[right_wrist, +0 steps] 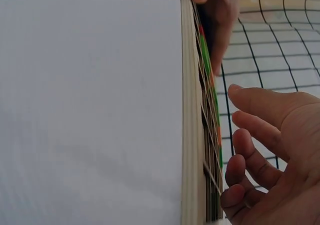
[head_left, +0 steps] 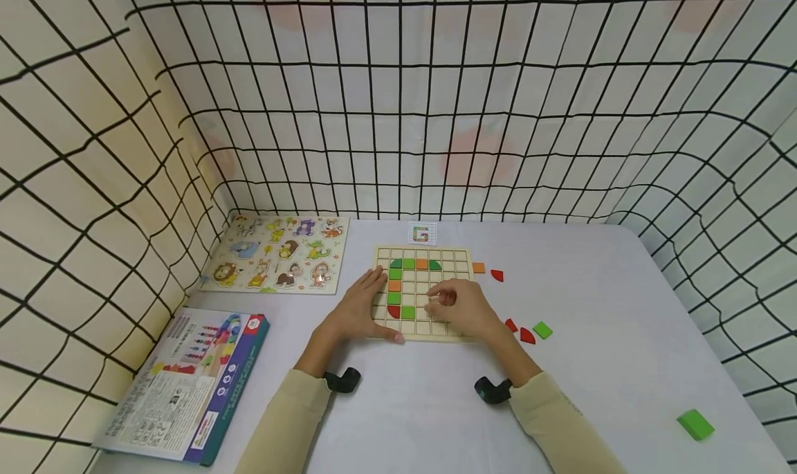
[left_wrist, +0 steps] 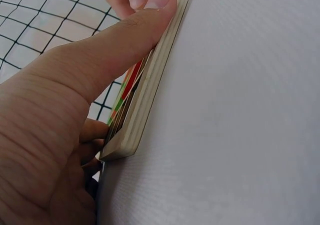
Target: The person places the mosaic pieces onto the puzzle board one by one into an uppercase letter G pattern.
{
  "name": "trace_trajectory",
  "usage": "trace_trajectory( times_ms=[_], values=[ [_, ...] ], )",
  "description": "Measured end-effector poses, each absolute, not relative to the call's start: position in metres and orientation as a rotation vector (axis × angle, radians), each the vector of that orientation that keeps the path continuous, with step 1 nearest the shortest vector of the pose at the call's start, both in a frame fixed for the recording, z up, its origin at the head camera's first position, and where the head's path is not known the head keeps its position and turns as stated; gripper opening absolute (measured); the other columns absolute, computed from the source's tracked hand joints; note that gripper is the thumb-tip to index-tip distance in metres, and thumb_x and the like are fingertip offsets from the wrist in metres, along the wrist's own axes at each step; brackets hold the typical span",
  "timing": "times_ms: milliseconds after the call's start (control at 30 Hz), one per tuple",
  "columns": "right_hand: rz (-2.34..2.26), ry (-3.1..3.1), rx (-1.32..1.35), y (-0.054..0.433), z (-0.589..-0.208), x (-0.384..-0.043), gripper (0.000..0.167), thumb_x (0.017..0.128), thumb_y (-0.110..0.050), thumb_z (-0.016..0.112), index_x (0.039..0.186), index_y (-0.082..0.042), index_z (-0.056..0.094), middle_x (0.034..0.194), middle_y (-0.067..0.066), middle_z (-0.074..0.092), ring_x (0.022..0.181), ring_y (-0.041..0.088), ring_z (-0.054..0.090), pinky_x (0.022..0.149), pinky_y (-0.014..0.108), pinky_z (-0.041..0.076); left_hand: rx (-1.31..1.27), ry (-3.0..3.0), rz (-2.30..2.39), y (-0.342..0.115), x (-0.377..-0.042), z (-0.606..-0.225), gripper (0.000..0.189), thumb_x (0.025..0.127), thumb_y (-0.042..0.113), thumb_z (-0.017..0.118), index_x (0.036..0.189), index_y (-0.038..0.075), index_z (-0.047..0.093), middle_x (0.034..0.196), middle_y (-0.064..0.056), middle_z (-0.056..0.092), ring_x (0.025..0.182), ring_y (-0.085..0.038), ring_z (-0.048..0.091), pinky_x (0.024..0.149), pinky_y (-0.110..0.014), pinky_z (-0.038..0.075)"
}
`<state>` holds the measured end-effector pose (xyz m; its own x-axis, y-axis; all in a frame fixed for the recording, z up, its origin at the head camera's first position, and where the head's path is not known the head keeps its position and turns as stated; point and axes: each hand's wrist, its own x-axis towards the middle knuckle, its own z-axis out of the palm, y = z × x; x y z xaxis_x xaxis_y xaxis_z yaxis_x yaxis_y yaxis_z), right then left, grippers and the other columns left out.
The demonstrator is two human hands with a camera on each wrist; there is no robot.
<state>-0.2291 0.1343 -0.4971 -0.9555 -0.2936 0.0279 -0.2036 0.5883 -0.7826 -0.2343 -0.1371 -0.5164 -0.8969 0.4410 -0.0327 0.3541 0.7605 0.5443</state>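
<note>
A wooden grid board (head_left: 419, 337) lies on the table, with green, orange and red pieces set in its cells along the top, left side and lower left. My left hand (head_left: 358, 309) rests at the board's left edge, fingers extended along the side and thumb (left_wrist: 145, 27) against the front edge. Over the board's right part hovers my right hand (head_left: 463, 308), its fingers loosely bent. In the right wrist view, thumb and fingers (right_wrist: 260, 130) stand apart with nothing visible between them. A red quarter-round piece (head_left: 394, 312) and a green square (head_left: 407, 313) sit in the lower-left cells.
Right of the board lie an orange square (head_left: 479, 268), several red quarter-rounds (head_left: 527, 335) and a green square (head_left: 542, 330). A green block (head_left: 696, 424) is far right. Behind stands a pattern card (head_left: 423, 234). An animal puzzle (head_left: 280, 252) and a box (head_left: 180, 384) occupy the left; black netting surrounds the table.
</note>
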Motion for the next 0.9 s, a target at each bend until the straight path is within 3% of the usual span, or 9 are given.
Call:
trace_trajectory(
  times_ms=[267,467,700,900],
  values=[
    [-1.247,2.792,-0.334,0.175,-0.496,-0.253,0.026,0.092,-0.027,0.079,0.114,-0.013,0.078,0.087,0.002,0.065,0.077,0.019,0.053,0.067,0.029,0.044,0.652,2.795,0.827,-0.138,-0.234,-0.516,0.137,0.061,0.067,0.091,0.165,0.009,0.022,0.174,-0.007,0.012,0.162,-0.029,0.007,0.131,-0.052,0.014],
    [-1.195,2.800,-0.199,0.201,-0.499,-0.268,0.036,0.093,-0.030,0.077,0.124,-0.011,0.074,0.096,0.005,0.067,0.087,0.020,0.055,0.074,0.030,0.045,0.640,2.785,0.830,-0.138,-0.234,-0.517,0.138,0.061,0.069,0.090,0.166,0.011,0.021,0.175,-0.006,0.011,0.162,-0.027,0.006,0.131,-0.051,0.014],
    [-1.143,2.853,-0.128,0.220,-0.502,-0.284,0.034,0.093,-0.031,0.076,0.122,-0.014,0.074,0.082,0.005,0.052,0.080,0.022,0.047,0.067,0.033,0.037,0.625,2.779,0.811,-0.139,-0.235,-0.518,0.140,0.061,0.071,0.089,0.166,0.013,0.018,0.175,-0.003,0.008,0.163,-0.025,0.003,0.131,-0.049,0.012],
    [-1.080,2.876,-0.133,0.229,-0.505,-0.294,0.043,0.092,-0.028,0.077,0.130,-0.009,0.070,0.082,0.005,0.053,0.079,0.021,0.047,0.067,0.033,0.037,0.635,2.783,0.823,-0.139,-0.234,-0.517,0.139,0.062,0.070,0.089,0.166,0.012,0.019,0.175,-0.004,0.009,0.163,-0.025,0.004,0.131,-0.050,0.012]
  ],
)
